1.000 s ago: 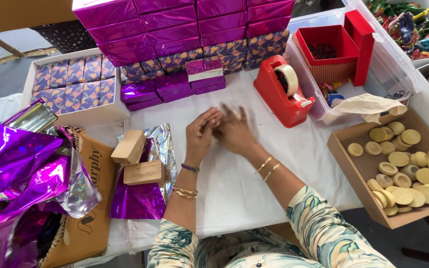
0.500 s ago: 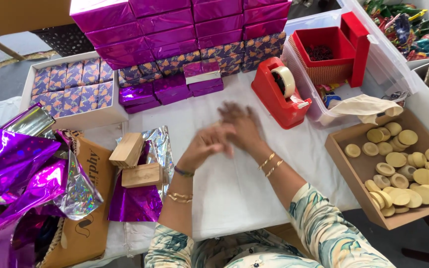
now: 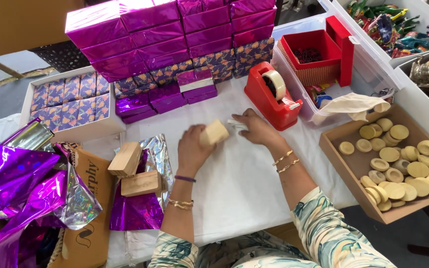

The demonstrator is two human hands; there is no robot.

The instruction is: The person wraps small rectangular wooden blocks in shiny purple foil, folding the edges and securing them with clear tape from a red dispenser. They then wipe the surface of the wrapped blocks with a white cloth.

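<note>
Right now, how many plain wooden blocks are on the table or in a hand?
3: one block in the left hand, two stacked blocks on the purple foil. More may be hidden under foil.

You hold a pale tan wooden block [image 3: 214,132] over a white surface [image 3: 234,183]. Beside it stands a bright red tape dispenser [image 3: 271,97]. The stacked boxes [image 3: 175,30] shine magenta; those lower ones [image 3: 70,97] carry a purple and orange floral print. The foil sheets [image 3: 11,178] are holographic purple with silver backs. Cream discs [image 3: 403,166] fill a brown cardboard tray [image 3: 346,164].
</note>
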